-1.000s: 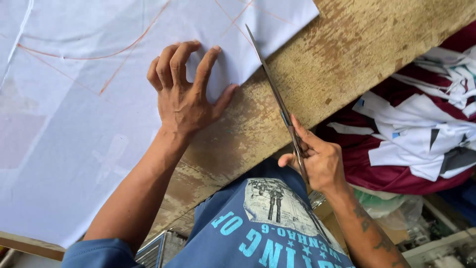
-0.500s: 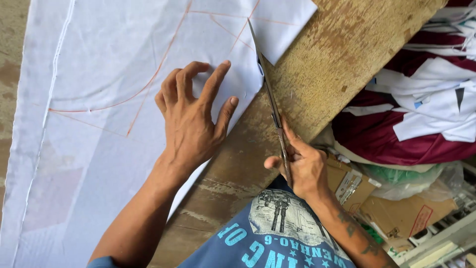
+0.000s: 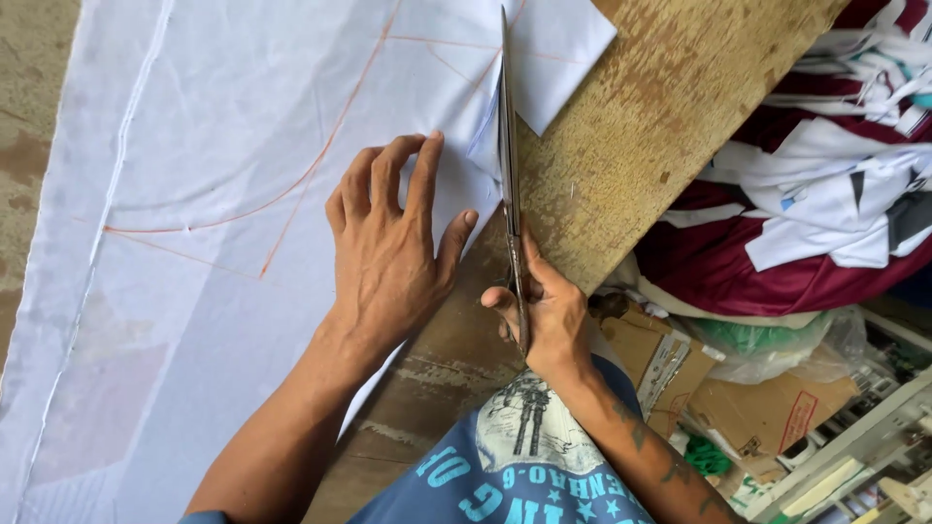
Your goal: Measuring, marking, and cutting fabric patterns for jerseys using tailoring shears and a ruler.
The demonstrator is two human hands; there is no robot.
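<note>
White fabric is bearing orange chalk lines; steel-grey scissors are crossing it. The mottled tan desk is showing alongside maroon-and-white cloth scraps and a blue printed shirt.

Thin white cloth, matt and faintly creased, lies spread over a worn wooden table whose raw yellow-brown surface looks rough, scuffed and flecked with pale patches. Orange chalk-like lines cross the fabric. Long scissors of dull grey metal, smooth with a slight sheen along the blade, rest in the right hand; the left hand presses flat on the cloth. To the right, a heap of maroon and white fabric scraps looks soft and matt, above glossy clear plastic bags and plain brown cardboard.
</note>
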